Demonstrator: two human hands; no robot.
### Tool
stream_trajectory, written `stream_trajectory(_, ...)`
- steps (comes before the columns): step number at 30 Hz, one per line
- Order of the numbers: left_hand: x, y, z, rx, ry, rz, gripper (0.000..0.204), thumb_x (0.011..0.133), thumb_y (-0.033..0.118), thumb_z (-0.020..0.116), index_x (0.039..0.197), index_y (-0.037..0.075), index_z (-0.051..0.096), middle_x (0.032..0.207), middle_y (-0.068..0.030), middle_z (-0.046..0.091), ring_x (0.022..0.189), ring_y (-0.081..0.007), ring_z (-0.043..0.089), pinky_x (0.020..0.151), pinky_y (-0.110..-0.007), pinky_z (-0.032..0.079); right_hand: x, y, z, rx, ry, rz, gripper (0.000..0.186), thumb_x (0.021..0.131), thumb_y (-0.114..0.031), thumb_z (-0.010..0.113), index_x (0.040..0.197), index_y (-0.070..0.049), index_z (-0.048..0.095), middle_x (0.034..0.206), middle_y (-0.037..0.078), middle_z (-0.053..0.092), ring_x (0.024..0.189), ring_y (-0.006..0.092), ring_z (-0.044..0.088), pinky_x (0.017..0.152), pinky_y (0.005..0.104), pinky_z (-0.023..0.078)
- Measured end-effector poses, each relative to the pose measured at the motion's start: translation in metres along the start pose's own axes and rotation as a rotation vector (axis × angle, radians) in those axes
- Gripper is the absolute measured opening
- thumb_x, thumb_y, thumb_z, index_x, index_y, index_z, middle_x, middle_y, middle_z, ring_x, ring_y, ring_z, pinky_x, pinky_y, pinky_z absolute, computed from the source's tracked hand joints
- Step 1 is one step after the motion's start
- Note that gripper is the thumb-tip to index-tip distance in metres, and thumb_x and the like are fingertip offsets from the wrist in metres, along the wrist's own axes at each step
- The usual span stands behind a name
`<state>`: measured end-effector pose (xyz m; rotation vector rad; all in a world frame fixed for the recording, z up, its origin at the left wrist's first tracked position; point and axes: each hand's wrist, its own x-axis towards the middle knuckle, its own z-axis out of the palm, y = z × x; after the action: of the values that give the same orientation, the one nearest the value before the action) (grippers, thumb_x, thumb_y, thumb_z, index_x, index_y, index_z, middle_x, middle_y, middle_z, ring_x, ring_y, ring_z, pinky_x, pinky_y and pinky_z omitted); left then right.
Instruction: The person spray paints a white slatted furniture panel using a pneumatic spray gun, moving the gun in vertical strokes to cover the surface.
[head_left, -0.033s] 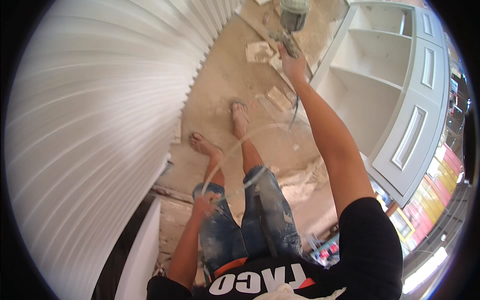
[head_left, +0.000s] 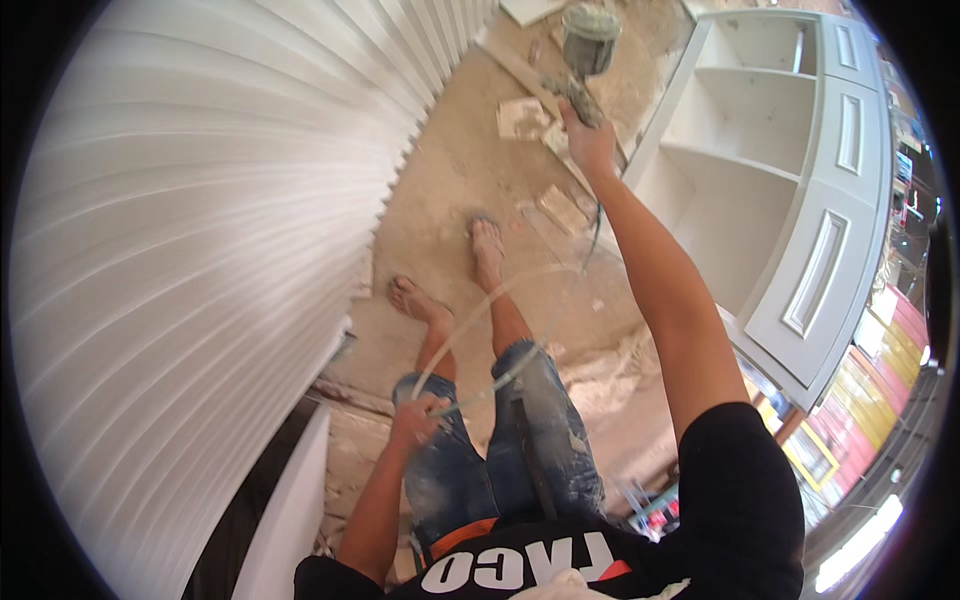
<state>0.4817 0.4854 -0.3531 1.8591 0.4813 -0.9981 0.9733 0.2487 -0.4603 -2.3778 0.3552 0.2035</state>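
Observation:
My right arm reaches up along the cabinet, with my right hand (head_left: 590,135) closed on a grimy spray gun (head_left: 572,95) that has a metal cup (head_left: 590,45) at its top. A dark hose (head_left: 597,225) hangs below it and meets a pale, looping hose (head_left: 500,290). My left hand (head_left: 418,418), low over my left thigh, is closed on that pale hose. My feet in sandals stand on the dusty floor (head_left: 425,180) below.
White ridged panels (head_left: 200,230) curve along the left. On the right stands a white cabinet (head_left: 735,230) with open shelves and framed fronts. Board scraps (head_left: 520,118) lie on the floor, and coloured panels (head_left: 890,350) show beyond the cabinet.
The view has shifted slightly, so the floor, cabinet, spray gun and both hands sit a little lower in the picture. Both hands keep their holds.

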Motion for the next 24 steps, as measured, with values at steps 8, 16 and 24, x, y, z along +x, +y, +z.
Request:
stream_trajectory(8, -0.133, 0.094, -0.06, -0.118, 0.048, 0.015, 0.025, 0.092, 0.034, 0.066, 0.094, 0.009, 0.071, 0.076, -0.0144, 0.067, 0.07, -0.0327, 0.067, 0.064, -0.042, 0.05, -0.056, -0.186, -0.141, 0.176, 0.011, -0.171, 0.037, 0.09, -0.039, 0.07, 0.088, -0.002, 0.07, 0.069, 0.004, 0.063, 0.062, 0.0162, 0.056, 0.062, 0.0336, 0.046)
stream_trajectory(16, -0.198, 0.143, 0.002, -0.196, -0.047, 0.175, 0.023, 0.09, 0.029, 0.066, 0.094, 0.006, 0.069, 0.076, -0.0166, 0.066, 0.074, -0.0337, 0.068, 0.065, -0.041, 0.05, -0.073, -0.289, -0.233, 0.324, 0.089, -0.471, 0.033, 0.09, -0.036, 0.07, 0.094, -0.004, 0.071, 0.073, 0.005, 0.068, 0.068, 0.019, 0.061, 0.067, 0.0343, 0.048)
stream_trajectory(24, -0.155, 0.123, -0.003, -0.132, 0.111, 0.287, 0.023, 0.092, 0.027, 0.064, 0.098, 0.005, 0.068, 0.082, -0.0213, 0.067, 0.081, -0.0399, 0.067, 0.067, -0.043, 0.05, -0.114, -0.341, -0.288, 0.732, 0.19, -0.618, 0.028, 0.098, -0.03, 0.064, 0.094, -0.003, 0.07, 0.074, 0.0, 0.066, 0.052, 0.0033, 0.044, 0.046, 0.0223, 0.033)
